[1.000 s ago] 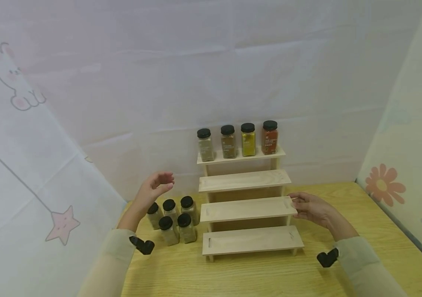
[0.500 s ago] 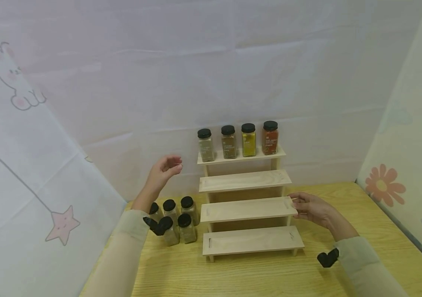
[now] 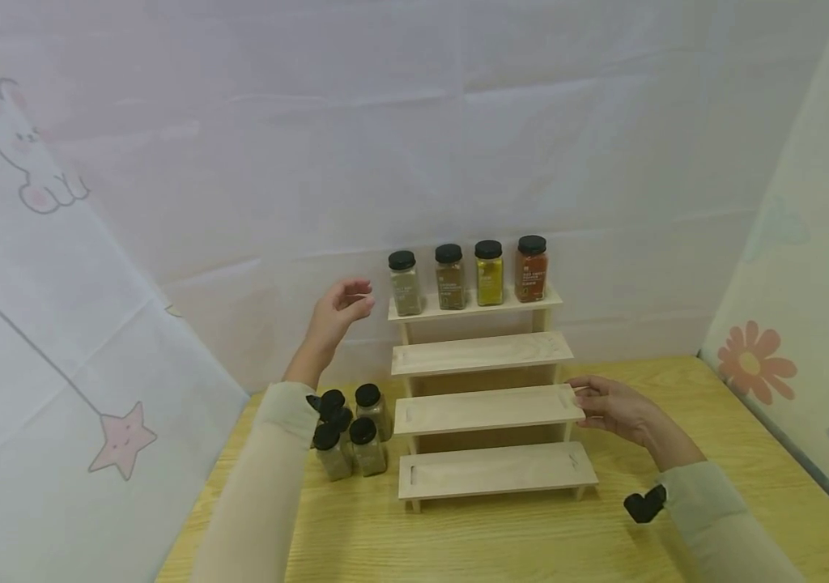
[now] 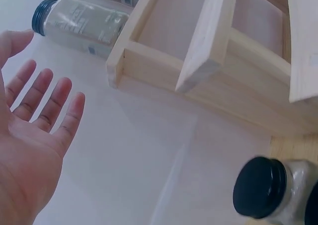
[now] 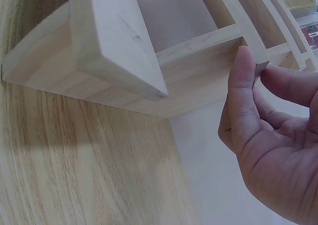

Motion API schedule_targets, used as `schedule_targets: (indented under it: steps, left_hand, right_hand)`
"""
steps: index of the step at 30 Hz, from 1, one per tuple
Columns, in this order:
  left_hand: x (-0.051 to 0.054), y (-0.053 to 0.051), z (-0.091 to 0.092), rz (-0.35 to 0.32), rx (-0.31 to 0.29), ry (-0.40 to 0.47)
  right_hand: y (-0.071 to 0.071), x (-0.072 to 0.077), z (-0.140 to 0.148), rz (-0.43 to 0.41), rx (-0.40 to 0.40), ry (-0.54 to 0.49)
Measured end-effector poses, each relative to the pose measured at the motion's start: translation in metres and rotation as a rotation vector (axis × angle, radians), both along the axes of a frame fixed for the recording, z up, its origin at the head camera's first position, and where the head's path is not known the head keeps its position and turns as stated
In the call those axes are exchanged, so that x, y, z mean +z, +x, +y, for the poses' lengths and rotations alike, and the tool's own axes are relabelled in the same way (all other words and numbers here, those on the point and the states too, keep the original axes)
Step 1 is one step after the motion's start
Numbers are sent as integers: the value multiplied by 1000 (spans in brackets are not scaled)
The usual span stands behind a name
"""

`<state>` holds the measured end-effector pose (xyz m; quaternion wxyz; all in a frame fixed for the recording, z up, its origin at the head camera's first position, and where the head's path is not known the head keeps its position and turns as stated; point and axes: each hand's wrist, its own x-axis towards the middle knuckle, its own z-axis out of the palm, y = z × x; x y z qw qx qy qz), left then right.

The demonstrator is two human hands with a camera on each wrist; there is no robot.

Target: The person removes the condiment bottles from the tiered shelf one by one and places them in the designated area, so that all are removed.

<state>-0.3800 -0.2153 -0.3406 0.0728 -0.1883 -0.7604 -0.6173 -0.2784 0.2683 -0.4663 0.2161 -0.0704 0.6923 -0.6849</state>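
Four jars (image 3: 450, 283) up top. Left hand (image 3: 331, 317), loose and empty, has risen near leftmost jar (image 3: 405, 291); within reach now, I figure. Right hand (image 3: 618, 413) pinches shelf (image 3: 487, 410), probably steadying.

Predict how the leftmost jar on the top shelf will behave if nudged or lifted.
The leftmost jar stands taller than wide on the top shelf, so a high nudge may tip it. Its shiny, clear body looks rigid and perhaps slippery. Flat sides should discourage rolling.

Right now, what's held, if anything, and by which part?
Right hand pinches the wooden rack's second shelf from the bottom, at its right end. Left hand holds nothing.
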Motion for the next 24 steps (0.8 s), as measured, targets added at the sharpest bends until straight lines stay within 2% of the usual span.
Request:
schedule_targets:
  steps: [8,13,24]
  left_hand:
    - [6,-10,16,17,-9,0]
    - [7,-17,23,13,-11,30]
    - [17,-21,39,8,-22,50]
  right_hand:
    - [-1,-2,3,10,33,-19]
    - [0,0,2,5,6,3]
    - [0,0,1,-3,2,-4]
